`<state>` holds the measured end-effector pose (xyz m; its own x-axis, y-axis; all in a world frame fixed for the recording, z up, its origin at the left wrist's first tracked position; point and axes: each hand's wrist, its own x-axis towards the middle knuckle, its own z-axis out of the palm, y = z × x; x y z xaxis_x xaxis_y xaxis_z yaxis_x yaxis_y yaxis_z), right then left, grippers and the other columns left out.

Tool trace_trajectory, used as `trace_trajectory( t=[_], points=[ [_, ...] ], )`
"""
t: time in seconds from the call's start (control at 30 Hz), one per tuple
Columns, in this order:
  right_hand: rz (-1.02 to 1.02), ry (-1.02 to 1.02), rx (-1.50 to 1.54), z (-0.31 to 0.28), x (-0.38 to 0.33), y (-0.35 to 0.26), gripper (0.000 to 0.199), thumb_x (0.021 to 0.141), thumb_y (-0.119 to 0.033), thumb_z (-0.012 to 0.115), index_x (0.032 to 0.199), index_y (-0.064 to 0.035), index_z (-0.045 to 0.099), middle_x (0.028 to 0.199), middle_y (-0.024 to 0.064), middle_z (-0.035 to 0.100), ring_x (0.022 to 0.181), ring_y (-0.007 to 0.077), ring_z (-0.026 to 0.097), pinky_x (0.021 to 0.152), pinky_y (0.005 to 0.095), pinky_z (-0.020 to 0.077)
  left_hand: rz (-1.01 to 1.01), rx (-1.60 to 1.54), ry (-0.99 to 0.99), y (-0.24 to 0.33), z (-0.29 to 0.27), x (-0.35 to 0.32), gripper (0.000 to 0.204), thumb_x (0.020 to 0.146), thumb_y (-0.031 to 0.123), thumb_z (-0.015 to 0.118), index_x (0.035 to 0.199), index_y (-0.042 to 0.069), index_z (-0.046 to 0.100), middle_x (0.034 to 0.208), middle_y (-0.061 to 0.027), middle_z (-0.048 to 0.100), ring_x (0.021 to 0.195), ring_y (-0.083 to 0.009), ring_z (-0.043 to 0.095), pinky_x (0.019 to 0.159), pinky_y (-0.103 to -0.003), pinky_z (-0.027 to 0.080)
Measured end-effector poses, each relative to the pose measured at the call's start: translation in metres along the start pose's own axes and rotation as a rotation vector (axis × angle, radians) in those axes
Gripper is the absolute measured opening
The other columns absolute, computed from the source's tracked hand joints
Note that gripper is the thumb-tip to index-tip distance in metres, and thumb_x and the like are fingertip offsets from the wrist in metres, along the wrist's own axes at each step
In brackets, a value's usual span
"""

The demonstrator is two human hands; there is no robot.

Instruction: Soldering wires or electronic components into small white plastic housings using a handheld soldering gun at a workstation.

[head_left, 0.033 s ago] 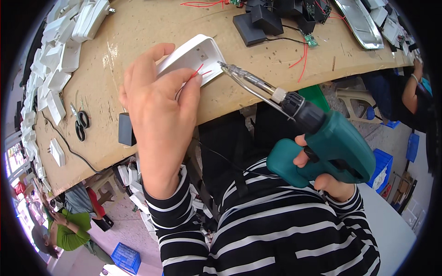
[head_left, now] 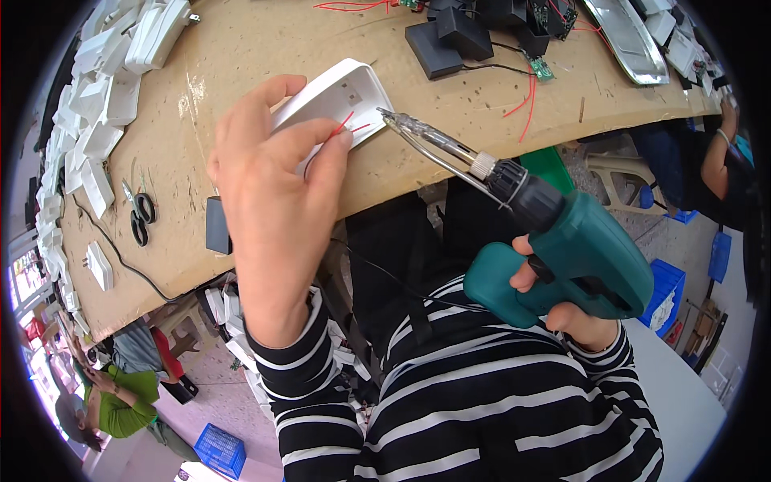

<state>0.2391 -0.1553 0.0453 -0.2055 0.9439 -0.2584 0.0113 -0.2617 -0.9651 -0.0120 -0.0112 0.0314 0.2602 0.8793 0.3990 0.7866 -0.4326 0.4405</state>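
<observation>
My left hand (head_left: 273, 201) holds a white plastic casing (head_left: 337, 92) against the wooden bench (head_left: 241, 48), near its front edge. My fingertip presses thin red wires (head_left: 347, 124) onto the casing. My right hand (head_left: 562, 313) grips a teal gun-shaped soldering tool (head_left: 578, 257). Its long metal tip (head_left: 393, 119) reaches up and left and touches the casing beside the red wires. Both sleeves are black-and-white striped.
Several white casings (head_left: 96, 120) are piled along the bench's left side, with scissors (head_left: 138, 213) and a black cable nearby. Black boxes (head_left: 450, 36), a small circuit board (head_left: 540, 68) and a metal tray (head_left: 626, 32) lie at the back. Other people sit at right (head_left: 723, 161) and lower left (head_left: 120, 402).
</observation>
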Motion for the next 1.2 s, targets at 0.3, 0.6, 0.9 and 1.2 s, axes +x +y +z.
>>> trace_trajectory(
  t=[0.3, 0.6, 0.9, 1.2],
  points=[
    [-0.058, -0.048, -0.093, -0.001, 0.003, 0.005, 0.079, 0.076, -0.042, 0.075, 0.131, 0.0045, 0.043, 0.125, 0.0137, 0.055, 0.094, 0.0176, 0.060, 0.083, 0.0328, 0.0492, 0.023, -0.228, 0.110, -0.011, 0.015, -0.005, 0.008, 0.071, 0.002, 0.067, 0.077, -0.004, 0.066, 0.106, -0.0134, 0.061, 0.099, -0.0290, 0.057, 0.083, -0.036, 0.044],
    [-0.117, 0.079, -0.067, 0.014, 0.011, 0.007, 0.055, 0.077, -0.016, 0.077, 0.122, 0.0040, 0.053, 0.098, 0.0099, 0.066, 0.087, 0.0165, 0.063, 0.077, 0.0282, 0.0503, 0.016, 0.006, 0.260, -0.008, 0.027, -0.006, 0.006, 0.070, 0.006, 0.065, 0.073, 0.001, 0.066, 0.100, -0.0086, 0.062, 0.091, -0.0247, 0.057, 0.082, -0.036, 0.037],
    [-0.180, 0.111, -0.082, 0.020, 0.018, 0.014, 0.056, 0.075, -0.011, 0.078, 0.122, 0.0055, 0.052, 0.095, 0.0112, 0.067, 0.085, 0.0162, 0.064, 0.076, 0.0270, 0.0522, -0.019, 0.087, 0.239, -0.002, 0.029, -0.005, 0.007, 0.069, 0.009, 0.065, 0.073, 0.003, 0.067, 0.101, -0.0059, 0.060, 0.093, -0.0235, 0.055, 0.082, -0.037, 0.034],
    [-0.011, 0.072, -0.059, 0.019, 0.019, 0.005, 0.070, 0.078, -0.032, 0.075, 0.133, -0.0016, 0.043, 0.124, 0.0146, 0.055, 0.095, 0.0160, 0.061, 0.083, 0.0305, 0.0497, -0.038, 0.108, 0.234, 0.000, 0.031, -0.005, 0.007, 0.069, 0.010, 0.066, 0.072, 0.003, 0.068, 0.102, -0.0047, 0.059, 0.093, -0.0232, 0.053, 0.083, -0.037, 0.033]
  ],
)
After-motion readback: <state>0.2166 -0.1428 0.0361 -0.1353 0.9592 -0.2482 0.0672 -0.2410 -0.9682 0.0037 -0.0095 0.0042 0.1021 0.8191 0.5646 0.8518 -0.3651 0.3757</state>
